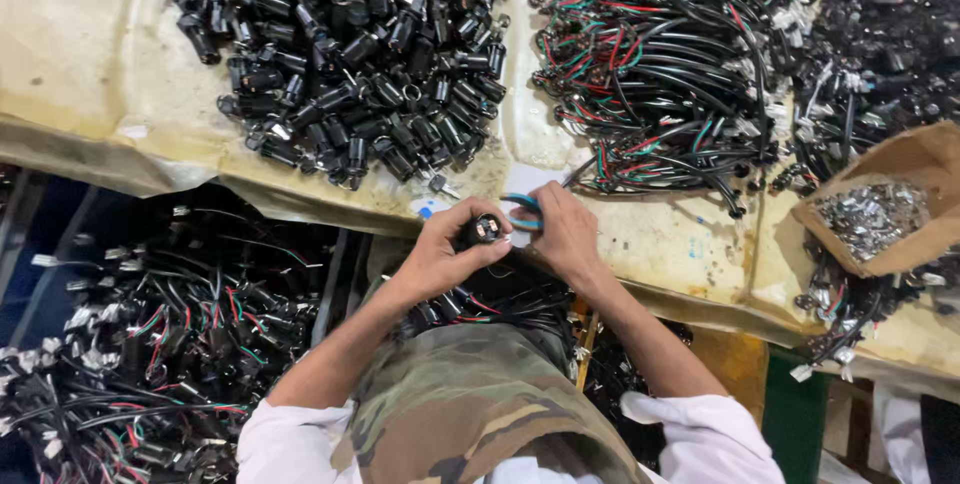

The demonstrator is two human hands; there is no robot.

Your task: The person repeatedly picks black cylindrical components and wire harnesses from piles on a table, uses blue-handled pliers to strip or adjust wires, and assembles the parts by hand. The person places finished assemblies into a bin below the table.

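My left hand (445, 249) grips a small black cylindrical lock part (485, 230) by its body, its round metal face turned up towards me. My right hand (562, 234) is pressed against the same part from the right, and its fingers also hold a tool with blue handle loops (522, 209), which looks like scissors or pliers. Both hands meet at the near edge of the worktable (640, 244), just above my lap in camouflage trousers (470, 404).
A big heap of black lock cylinders (350, 54) lies at the back left. A tangle of red, green and black wire harnesses (660, 64) lies at the back right. A brown paper bag of small metal parts (880, 209) sits right. More harnesses (150, 344) fill the lower left.
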